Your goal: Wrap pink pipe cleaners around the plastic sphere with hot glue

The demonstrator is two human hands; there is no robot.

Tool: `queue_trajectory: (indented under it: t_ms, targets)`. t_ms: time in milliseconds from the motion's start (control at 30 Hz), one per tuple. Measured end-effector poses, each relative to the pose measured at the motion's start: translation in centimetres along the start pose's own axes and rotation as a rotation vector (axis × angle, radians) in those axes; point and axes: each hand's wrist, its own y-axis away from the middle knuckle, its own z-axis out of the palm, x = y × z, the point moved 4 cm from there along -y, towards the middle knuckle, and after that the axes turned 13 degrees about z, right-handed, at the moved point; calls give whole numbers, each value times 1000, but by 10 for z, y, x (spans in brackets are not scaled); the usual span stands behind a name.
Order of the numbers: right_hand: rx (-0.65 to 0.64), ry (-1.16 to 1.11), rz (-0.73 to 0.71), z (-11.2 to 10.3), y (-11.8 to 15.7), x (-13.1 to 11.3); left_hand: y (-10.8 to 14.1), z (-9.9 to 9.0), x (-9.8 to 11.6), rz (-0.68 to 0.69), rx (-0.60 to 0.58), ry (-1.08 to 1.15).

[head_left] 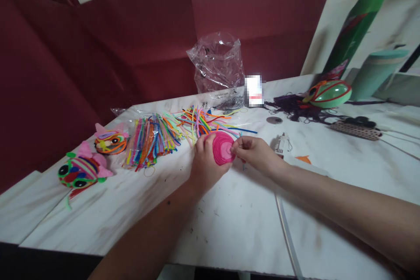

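Observation:
A round pink object (223, 148), ringed with darker pink strands, is held above the white table (210, 227). My left hand (206, 159) wraps round its left side and underside, fingers curled over it. At its right edge the fingertips of my right hand (246, 151) are pinched together; whatever they grip is too small to make out. Behind and left of my hands lie loose coloured pipe cleaners (200, 118) and a bundle of them (154, 140) in clear plastic.
Two decorated faces (80, 170) sit at the left. A clear bag (218, 63) stands at the back. Rightward are a glue gun (281, 144), an orange scrap (303, 159), dark threads (292, 107), a green balloon (331, 94), and a power strip (356, 130) with cords.

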Motion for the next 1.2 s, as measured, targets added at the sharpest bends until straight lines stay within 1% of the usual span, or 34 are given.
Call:
queue_trajectory:
  t_ms: [400,500,600,767,1067,1200]
  targets:
    - [12,-1,-20,3,-3,7,0,1,0,-12,-2,7]
    - [16,31,-114,3,-2,7,0,1,0,-11,-11,8]
    - [14,150,-226,2,2,3,0,1,0,1,-8,5]
    - [80,327,-288,-2,9,-7,0,1,-1,-14,-17,5]
    - [116,384,-294,1,8,-12,0,2,-1,-16,-1,4]
    - [76,335,-246,2,5,-11,-1,2,-2,-14,0,28]
